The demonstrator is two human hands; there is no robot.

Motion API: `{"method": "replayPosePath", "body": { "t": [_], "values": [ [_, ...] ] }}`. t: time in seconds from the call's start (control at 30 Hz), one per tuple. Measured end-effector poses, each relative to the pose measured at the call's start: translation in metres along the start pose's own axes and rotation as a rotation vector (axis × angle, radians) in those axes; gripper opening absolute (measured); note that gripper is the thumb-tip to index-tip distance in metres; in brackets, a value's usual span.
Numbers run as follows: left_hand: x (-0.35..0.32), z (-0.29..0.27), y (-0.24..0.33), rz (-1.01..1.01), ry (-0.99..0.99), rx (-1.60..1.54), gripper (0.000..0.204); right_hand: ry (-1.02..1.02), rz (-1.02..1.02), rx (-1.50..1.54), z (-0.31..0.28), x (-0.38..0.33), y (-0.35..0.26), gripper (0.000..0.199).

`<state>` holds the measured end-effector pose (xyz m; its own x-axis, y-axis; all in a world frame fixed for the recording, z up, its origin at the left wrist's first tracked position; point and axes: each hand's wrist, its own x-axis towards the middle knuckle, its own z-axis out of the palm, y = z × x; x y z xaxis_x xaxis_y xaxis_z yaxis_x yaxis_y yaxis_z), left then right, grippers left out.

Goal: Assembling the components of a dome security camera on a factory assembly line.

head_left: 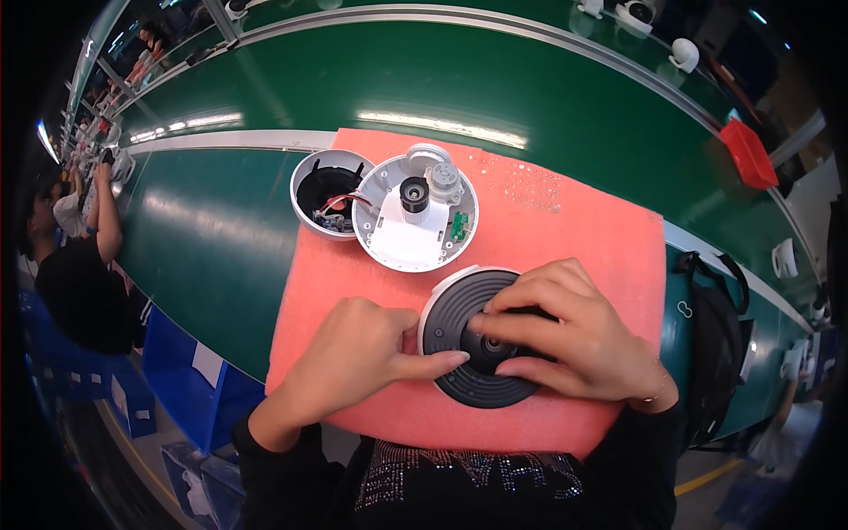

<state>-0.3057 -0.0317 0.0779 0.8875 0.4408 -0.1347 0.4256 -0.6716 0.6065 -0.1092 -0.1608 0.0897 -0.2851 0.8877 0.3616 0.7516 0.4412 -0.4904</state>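
Green worktop [203, 203] carries a pink foam mat [565, 238]. On the mat, beyond and slightly left of the work: open white housing [408, 243]. Grey ribbed disc [452, 327] lies nearer the body, between both grips; round, no long axis. Left grip [358, 349] clasps its left rim, thumb over the face. Right grip [579, 336] is nearer the centre, fingers and thumb parted around the dark hub [482, 358]; cannot tell whether they pinch anything small.

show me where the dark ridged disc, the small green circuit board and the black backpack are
Dark ridged disc [452, 318]: head view, ridged face left of centre
Small green circuit board [459, 227]: head view, its face
Black backpack [714, 331]: head view, its body
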Motion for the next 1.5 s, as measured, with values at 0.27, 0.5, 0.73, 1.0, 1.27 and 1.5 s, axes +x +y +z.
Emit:
{"method": "replayPosePath", "body": {
  "t": [0.27,0.5,0.73,1.0,1.27,1.5],
  "values": [
    [0.004,0.003,-0.006,-0.024,-0.015,0.186,0.038,0.204,0.176,-0.021,0.017,-0.008,0.012,0.051],
    [-0.006,0.041,-0.006,-0.031,-0.110,-0.912,0.064,0.035,0.615,0.780,0.015,-0.028,0.012,0.048],
    [-0.009,0.033,0.018,0.310,0.219,-0.401,0.087,0.301,0.380,0.447,0.025,-0.028,0.006,0.071],
    [0.011,0.010,0.002,0.326,0.292,-0.748,0.085,0.429,0.152,0.554,-0.006,0.002,0.012,0.087],
    [0.025,0.007,-0.033,0.464,0.393,-1.099,0.080,0.537,0.018,0.467,0.006,0.052,-0.012,0.100],
    [0.053,0.002,-0.034,0.541,0.377,-1.358,0.078,0.580,0.052,0.459,0.010,0.060,0.000,0.094]
  ]
}}
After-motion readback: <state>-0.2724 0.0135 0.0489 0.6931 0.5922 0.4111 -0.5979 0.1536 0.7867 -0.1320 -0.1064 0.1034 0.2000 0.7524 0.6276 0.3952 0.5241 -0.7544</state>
